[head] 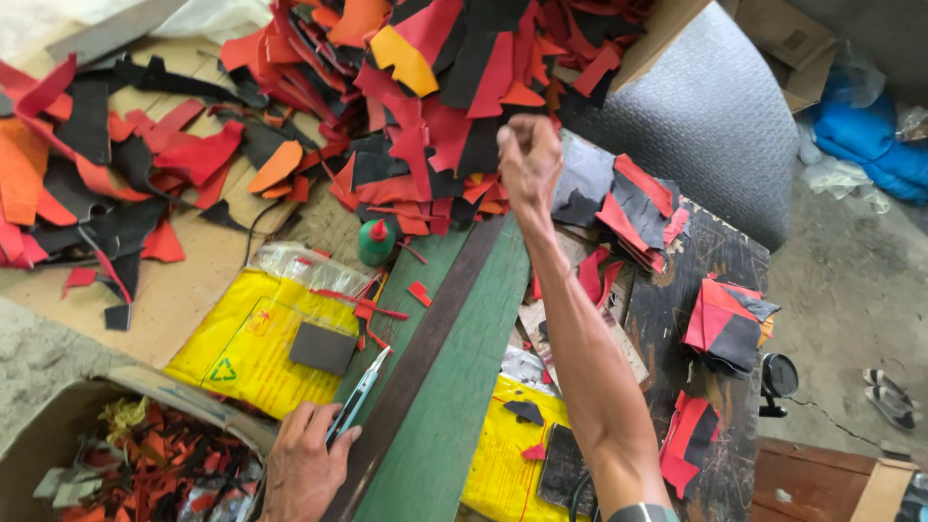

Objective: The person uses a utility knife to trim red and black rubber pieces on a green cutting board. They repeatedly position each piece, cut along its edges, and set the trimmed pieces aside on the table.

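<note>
Left hand (302,471), nearest the camera at the bottom edge: fingers are curling closed around a slim utility knife (356,398), whose blade end is pointing up and to the right, lying against the edge of a long dark strip (418,350). The strip is running diagonally along a green board (462,387). Cardboard box (126,387), lower left corner, just beside the left hand: it is holding small red, orange and black offcuts (145,469). Yellow plastic bag (242,343), lying flat left of the board, is carrying a small dark grey rectangular piece (323,348) and thin red slivers. Green bottle with a red cap (375,242) is standing upright just above the bag. Right hand (528,159): the arm is stretching far up the frame, the fist is closed at the near edge of a large heap of red, black and orange cut pieces (406,106); whether it is pinching a piece cannot be told. Stacks of red and black pieces (633,213) are lying right of the arm, with further stacks (725,324) resting on a dark scuffed table (677,300). A second yellow bag (503,454) is lying beneath the forearm.
</note>
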### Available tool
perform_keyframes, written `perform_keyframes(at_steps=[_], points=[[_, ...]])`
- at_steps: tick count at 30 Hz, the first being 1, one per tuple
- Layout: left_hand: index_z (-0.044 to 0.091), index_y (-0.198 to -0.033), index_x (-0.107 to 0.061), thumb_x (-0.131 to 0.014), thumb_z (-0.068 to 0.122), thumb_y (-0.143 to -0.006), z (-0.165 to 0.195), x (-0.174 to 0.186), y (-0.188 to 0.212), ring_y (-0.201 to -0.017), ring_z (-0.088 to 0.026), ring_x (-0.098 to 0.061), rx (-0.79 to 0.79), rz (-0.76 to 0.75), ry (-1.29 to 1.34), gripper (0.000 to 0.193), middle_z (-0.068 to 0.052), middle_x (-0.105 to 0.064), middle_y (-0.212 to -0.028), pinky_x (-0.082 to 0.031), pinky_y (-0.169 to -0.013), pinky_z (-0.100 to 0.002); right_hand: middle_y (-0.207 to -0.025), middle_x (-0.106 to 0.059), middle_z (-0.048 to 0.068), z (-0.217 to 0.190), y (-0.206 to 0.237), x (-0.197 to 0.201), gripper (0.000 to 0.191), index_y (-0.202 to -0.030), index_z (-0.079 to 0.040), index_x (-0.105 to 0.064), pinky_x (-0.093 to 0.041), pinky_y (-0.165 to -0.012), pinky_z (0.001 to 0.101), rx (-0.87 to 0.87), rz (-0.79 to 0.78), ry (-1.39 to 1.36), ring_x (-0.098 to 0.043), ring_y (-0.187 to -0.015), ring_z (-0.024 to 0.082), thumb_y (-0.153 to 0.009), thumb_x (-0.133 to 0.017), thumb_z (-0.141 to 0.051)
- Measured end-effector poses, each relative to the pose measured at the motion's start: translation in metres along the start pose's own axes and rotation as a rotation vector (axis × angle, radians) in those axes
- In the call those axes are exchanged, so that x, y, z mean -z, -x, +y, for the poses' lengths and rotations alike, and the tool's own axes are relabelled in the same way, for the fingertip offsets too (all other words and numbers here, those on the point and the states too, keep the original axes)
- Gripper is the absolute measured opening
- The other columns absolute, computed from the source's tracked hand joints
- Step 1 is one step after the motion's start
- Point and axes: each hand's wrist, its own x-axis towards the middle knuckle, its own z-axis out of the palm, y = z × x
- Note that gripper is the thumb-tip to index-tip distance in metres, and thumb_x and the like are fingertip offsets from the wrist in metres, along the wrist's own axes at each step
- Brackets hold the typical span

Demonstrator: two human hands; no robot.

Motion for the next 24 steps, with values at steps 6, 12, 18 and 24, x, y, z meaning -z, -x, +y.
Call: perform_keyframes(at_steps=[6,12,18,24], points=[[0.005,-0.1,-0.069,-0.081,0.019,-0.075,0.005,0.01,-0.007,-0.089,-0.037,-0.062,-0.019,-0.008,0.059,0.032,-0.013,-0.062,-0.092,-0.05,-0.077,-0.046,-0.084,-0.071,0.007,0.008,-0.037,-0.038,0.05,-0.108,-0.001,-0.06,-0.058,-0.066,0.0356,-0.091,0.074,0.185,-0.069,-0.072,0.019,-0.076,-0.089,-0.028],[0.003,-0.102,-0.068,-0.081,0.018,-0.077,0.009,0.016,-0.01,-0.087,-0.037,-0.061,0.014,-0.049,0.089,0.033,-0.014,-0.061,-0.091,-0.05,-0.075,-0.046,-0.104,-0.064,0.015,0.015,-0.043,-0.05,0.056,-0.111,-0.003,-0.057,-0.055,-0.085,0.0421,-0.007,0.162,0.344,-0.067,-0.093,0.027,-0.072,-0.09,-0.025],[0.003,-0.103,-0.068,-0.081,0.019,-0.078,0.012,0.02,-0.013,-0.082,-0.034,-0.06,0.048,-0.086,0.085,0.032,-0.013,-0.059,-0.086,-0.049,-0.071,-0.045,-0.123,-0.044,0.031,0.009,-0.059,-0.055,0.081,-0.128,0.001,-0.051,-0.044,-0.099,0.0563,0.283,0.244,0.516,-0.047,-0.12,0.048,-0.071,-0.099,-0.031],[0.003,-0.104,-0.067,-0.081,0.02,-0.078,0.013,0.02,-0.015,-0.079,-0.032,-0.06,0.086,-0.116,0.076,0.034,-0.012,-0.058,-0.085,-0.049,-0.069,-0.044,-0.108,-0.065,0.018,0.009,-0.073,-0.051,0.065,-0.111,0.0,-0.058,-0.053,-0.091,0.0434,0.061,0.098,0.418,-0.063,-0.099,0.03,-0.065,-0.096,-0.026]])
